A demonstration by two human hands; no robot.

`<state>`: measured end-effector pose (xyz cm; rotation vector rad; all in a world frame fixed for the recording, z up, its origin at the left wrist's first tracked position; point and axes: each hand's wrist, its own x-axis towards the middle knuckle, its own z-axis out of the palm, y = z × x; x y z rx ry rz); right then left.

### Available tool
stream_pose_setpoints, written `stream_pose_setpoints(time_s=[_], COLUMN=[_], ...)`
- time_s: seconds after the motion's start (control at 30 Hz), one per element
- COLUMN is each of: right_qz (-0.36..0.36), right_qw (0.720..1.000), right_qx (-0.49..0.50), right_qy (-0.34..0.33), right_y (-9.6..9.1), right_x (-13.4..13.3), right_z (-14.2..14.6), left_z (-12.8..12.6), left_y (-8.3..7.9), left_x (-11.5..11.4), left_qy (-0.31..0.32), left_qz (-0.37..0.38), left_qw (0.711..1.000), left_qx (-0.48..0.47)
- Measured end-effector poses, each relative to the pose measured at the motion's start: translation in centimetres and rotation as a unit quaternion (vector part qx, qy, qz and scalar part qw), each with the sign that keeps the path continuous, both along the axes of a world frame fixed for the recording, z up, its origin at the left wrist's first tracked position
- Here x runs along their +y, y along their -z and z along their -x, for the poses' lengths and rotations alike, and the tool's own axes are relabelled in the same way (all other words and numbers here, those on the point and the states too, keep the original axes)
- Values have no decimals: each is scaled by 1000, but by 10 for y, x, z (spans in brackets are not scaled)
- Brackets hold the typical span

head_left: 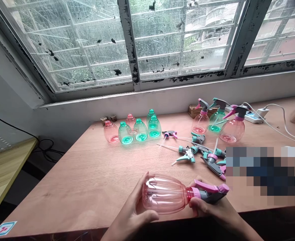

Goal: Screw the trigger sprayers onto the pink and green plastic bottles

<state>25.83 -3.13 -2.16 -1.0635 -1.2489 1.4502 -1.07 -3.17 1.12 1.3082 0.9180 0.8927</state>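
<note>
A clear pink plastic spray bottle (pixel 162 194) lies on its side just above the table, held in both hands. My left hand (pixel 134 204) cups its ribbed body from below. My right hand (pixel 207 209) grips the neck, where a pink and grey trigger head (pixel 212 191) sits. Farther back stand several headless pink and teal bottles (pixel 127 134). Several loose trigger heads with dip tubes (pixel 187 155) lie to the right of them, beyond my right hand. Three bottles with trigger heads fitted, including a pink one (pixel 231 129), stand at the back right.
The bottles stand on a light wooden table (pixel 62 187) beneath a grimy window with a chipped black frame (pixel 129 40). A power strip (pixel 252 117) and white cable (pixel 275 125) lie at the back right. A pixelated patch (pixel 265 174) hides the right side.
</note>
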Motion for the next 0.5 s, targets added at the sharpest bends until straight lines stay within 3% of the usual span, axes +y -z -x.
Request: stream_pose_setpoints(time_s=[0.3, 0.5], right_qz=[-5, -26], right_qw=[1000, 999], right_qx=[18, 17], right_qy=[-4, -13], right_y=[0, 2], right_x=[0, 1], right_z=[0, -1], left_z=[3, 2], left_y=[5, 3], left_x=[1, 0], left_qy=[7, 11], left_qz=[-55, -34], left_qw=[997, 999], left_qx=[45, 10])
